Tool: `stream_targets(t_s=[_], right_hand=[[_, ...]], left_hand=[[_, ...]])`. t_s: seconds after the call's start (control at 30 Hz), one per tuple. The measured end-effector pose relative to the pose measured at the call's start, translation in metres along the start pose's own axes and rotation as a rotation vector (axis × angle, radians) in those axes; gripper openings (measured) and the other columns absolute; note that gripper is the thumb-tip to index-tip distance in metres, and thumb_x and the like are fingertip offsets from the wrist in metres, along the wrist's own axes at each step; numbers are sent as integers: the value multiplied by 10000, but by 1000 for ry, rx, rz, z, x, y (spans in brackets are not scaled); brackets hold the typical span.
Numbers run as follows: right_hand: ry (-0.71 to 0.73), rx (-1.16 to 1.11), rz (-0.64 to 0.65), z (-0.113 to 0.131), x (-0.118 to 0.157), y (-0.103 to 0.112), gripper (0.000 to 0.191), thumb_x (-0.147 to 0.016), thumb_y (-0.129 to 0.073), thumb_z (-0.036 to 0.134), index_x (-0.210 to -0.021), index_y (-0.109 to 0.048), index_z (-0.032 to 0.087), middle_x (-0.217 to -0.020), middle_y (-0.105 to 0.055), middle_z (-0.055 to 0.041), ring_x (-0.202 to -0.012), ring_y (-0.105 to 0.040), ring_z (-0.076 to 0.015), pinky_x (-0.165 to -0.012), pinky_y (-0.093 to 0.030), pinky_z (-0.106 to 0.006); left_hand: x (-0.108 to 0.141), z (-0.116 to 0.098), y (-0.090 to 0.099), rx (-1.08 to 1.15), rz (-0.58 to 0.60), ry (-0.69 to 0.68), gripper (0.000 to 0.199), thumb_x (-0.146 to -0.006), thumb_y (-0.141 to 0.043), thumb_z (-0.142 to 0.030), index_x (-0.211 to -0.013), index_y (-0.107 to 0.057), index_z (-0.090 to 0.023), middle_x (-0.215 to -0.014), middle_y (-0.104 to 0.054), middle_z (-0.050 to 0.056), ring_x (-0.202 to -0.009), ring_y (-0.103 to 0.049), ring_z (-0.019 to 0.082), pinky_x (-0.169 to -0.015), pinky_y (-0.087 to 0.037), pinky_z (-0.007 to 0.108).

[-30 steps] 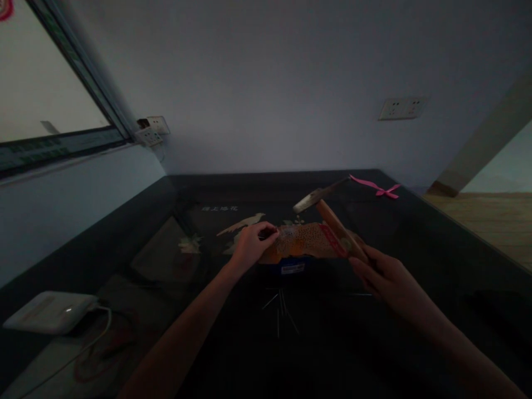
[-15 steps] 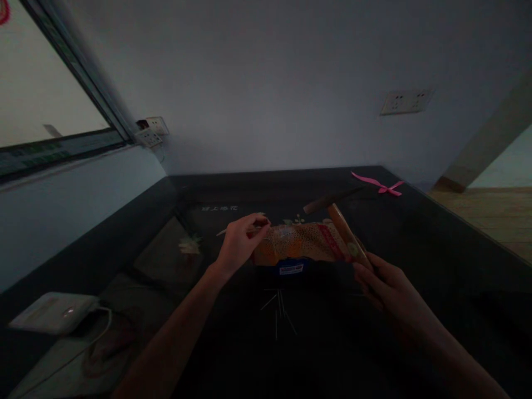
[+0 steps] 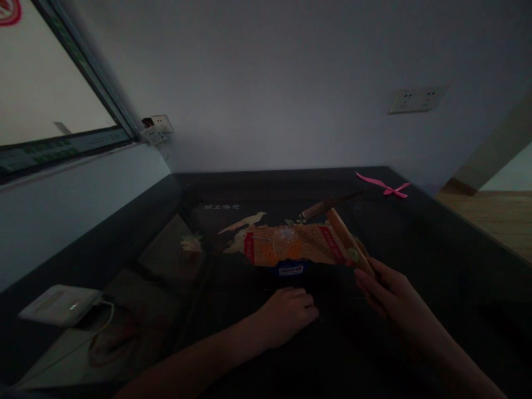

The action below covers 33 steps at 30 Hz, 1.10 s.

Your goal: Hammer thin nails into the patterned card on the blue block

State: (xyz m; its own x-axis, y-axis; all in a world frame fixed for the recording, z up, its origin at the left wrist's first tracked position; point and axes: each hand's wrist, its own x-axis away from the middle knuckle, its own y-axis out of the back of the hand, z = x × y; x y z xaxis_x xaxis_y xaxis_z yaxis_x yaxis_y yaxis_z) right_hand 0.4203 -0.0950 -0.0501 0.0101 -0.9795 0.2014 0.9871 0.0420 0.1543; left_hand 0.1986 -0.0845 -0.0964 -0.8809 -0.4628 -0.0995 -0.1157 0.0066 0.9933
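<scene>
In my right hand (image 3: 386, 285) is a hammer (image 3: 344, 233), gripped by its wooden handle. Its dark head points away from me, above the right end of a brown patterned package (image 3: 272, 249) with red bands. On the left part of that package lies a thin pale nail-like piece (image 3: 261, 239). My left hand (image 3: 288, 316) is down on the dark table (image 3: 332, 354), on the near side of the package. Its fingers are curled under, and whatever they touch is hidden. A blue label (image 3: 291, 270) shows at the package's front edge.
A pink ribbon (image 3: 388, 190) lies at the table's far right. On the left sits a white device (image 3: 62, 305) with a cable. Wall sockets (image 3: 418, 101) are on the wall behind. A bird picture (image 3: 243, 223) decorates the tabletop.
My left hand has left the package's left end and come down towards me, covering the spot where several thin nail-like pieces lay. My right hand keeps the hammer nearly still.
</scene>
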Motion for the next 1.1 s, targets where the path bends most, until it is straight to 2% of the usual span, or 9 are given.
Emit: stream_targets(t_s=[0.2,0.27,0.37,0.43,0.5,0.57,0.7,0.83,1.1], right_hand=[[8,65,9,-3,-2,1,388,-754,-593,587,-819,-522,212,-596,-414,53,-464,-397,-94,-389,-305,-207],[10,73,13,-2,-2,1,379,-761,-590,578,-814,-520,210,-591,-414,56,-454,-382,-85,-382,-293,-200],[5,73,1,1,0,0,371,-753,-602,563,-805,-526,203,-581,-410,57,-454,-374,-80,-382,-296,-194],[-9,65,-8,4,2,-1,373,-736,-623,554,-817,-544,198,-580,-412,54,-460,-378,-80,-383,-303,-193],[-9,36,-8,6,3,-2,367,-739,-629,543,-840,-560,197,-600,-420,48,-480,-388,-84,-392,-311,-191],[5,14,6,5,4,-3,357,-762,-614,539,-859,-566,199,-628,-429,40,-502,-395,-88,-403,-319,-192],[16,29,34,0,4,-1,357,-790,-587,544,-893,-563,203,-630,-425,42,-504,-393,-91,-410,-322,-195],[6,9,41,-1,3,-2,382,-770,-603,546,-946,-566,209,-623,-429,49,-492,-401,-94,-404,-323,-199],[-25,13,34,4,6,-3,352,-755,-629,504,-932,-580,204,-607,-435,55,-477,-419,-89,-403,-332,-196]], left_hand=[[0,5,-11,35,-79,16,135,-895,-564,-236,-1007,-597,-168,-912,-638,29,-829,-595,166,-708,-473,273],[4,2,-1,22,-154,-32,155,-904,-550,-265,-1007,-604,-162,-906,-649,32,-806,-600,163,-675,-471,268],[18,7,29,41,-380,-79,141,-927,-505,-233,-1007,-606,-173,-883,-668,19,-769,-602,138,-660,-465,246],[31,24,50,80,-584,60,130,-915,-509,-184,-1006,-602,-178,-872,-666,23,-791,-607,132,-726,-478,252],[44,49,65,64,-758,366,115,-884,-541,-168,-978,-606,-182,-863,-656,29,-794,-603,151,-737,-488,281],[52,77,71,71,-765,607,195,-820,-640,-216,-1010,-611,-185,-901,-657,40,-813,-604,179,-757,-494,325],[53,107,63,211,-651,730,190,-742,-718,-210,-927,-675,-199,-871,-689,27,-798,-622,186,-761,-500,324],[44,107,59,291,-650,794,55,-760,-689,-222,-806,-716,-210,-796,-702,16,-753,-636,184,-737,-508,310],[22,101,67,490,-736,742,99,-790,-652,-241,-831,-729,-195,-856,-743,30,-821,-683,206,-783,-539,321]])
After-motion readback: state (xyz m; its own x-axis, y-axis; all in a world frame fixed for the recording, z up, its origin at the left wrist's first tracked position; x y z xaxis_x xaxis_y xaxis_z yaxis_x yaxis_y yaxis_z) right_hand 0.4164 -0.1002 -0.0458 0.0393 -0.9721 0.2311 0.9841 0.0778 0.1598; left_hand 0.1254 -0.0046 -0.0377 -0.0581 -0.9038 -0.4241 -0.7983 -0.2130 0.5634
